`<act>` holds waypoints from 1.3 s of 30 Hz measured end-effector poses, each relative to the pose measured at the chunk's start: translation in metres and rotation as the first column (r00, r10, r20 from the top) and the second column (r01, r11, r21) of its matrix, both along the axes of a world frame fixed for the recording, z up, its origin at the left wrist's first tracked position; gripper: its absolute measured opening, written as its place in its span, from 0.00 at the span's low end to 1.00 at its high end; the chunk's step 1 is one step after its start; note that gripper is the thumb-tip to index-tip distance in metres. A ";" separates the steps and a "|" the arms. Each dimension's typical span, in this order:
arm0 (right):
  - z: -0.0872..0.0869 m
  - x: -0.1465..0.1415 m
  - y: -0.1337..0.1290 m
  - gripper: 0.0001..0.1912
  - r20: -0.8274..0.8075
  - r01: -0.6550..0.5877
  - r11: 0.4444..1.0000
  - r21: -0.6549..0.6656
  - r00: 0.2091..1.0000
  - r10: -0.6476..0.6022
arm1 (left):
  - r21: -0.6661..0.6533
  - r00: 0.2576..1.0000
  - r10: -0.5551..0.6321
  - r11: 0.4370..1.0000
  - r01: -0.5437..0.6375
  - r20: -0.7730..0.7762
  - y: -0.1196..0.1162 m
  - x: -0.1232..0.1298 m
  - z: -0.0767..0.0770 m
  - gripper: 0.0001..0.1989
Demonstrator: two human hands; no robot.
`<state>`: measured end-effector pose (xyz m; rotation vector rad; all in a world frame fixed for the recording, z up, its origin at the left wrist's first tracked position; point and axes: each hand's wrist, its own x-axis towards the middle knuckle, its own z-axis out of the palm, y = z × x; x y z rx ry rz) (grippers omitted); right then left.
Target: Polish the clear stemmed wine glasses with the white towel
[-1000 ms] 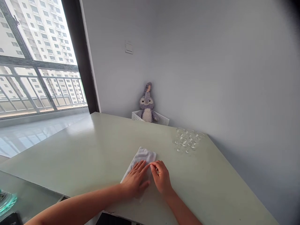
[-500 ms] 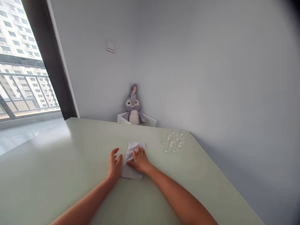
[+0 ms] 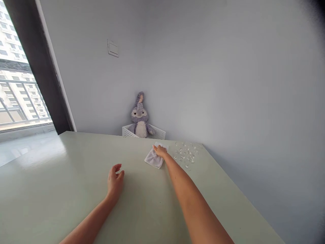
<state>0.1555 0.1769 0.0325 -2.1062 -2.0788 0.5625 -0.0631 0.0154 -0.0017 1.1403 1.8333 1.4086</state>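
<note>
Toward the far side of the table lies a folded whitish cloth, flat on the surface. My right hand presses down on its upper part and holds it, with some fingers hidden. Just right of the cloth are several clear, shiny patches that look like drops of water. My left hand rests on or just over the table, to the left and nearer to me. Its fingers are loosely curled and apart, with nothing in them.
The pale green glossy table fills the lower view, its right edge running along a grey wall. Behind it, a plush toy sits in a white perforated basket. A window is at the left.
The cloth has slid away from me and to the right under my right hand, closer to the clear patches, and has turned slightly. My left hand is now farther from it.
</note>
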 end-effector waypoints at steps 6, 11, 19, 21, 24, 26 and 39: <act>-0.020 -0.019 -0.064 0.28 0.072 -0.023 0.980 0.196 0.997 0.009 | -0.007 0.997 -0.024 1.000 0.023 -0.075 0.002 -0.001 -0.001 0.15; -0.037 0.003 -0.156 0.21 0.127 -0.409 0.844 0.346 0.912 0.390 | -0.016 0.995 -0.034 0.999 0.033 -0.092 0.002 -0.001 -0.003 0.17; -0.030 0.101 -0.251 0.27 0.079 -0.560 0.785 0.265 0.824 0.561 | -0.053 0.984 -0.088 0.995 0.081 -0.157 0.001 -0.002 -0.005 0.17; -0.029 0.135 -0.246 0.25 0.101 -0.486 0.836 0.255 0.873 0.477 | -0.055 0.981 -0.089 0.995 0.081 -0.172 0.000 -0.002 -0.004 0.17; -0.032 0.196 -0.232 0.25 0.151 -0.303 0.922 0.242 0.950 0.272 | -0.066 0.977 -0.099 0.994 0.088 -0.189 -0.002 -0.001 0.000 0.17; -0.037 0.239 -0.223 0.26 0.186 -0.149 0.959 0.242 0.977 0.105 | -0.075 0.976 -0.107 0.993 0.094 -0.191 -0.004 0.000 0.003 0.17; -0.052 0.248 -0.234 0.30 0.282 0.056 0.962 0.268 0.950 -0.134 | -0.060 0.977 -0.149 0.988 0.142 -0.150 -0.004 0.004 0.000 0.16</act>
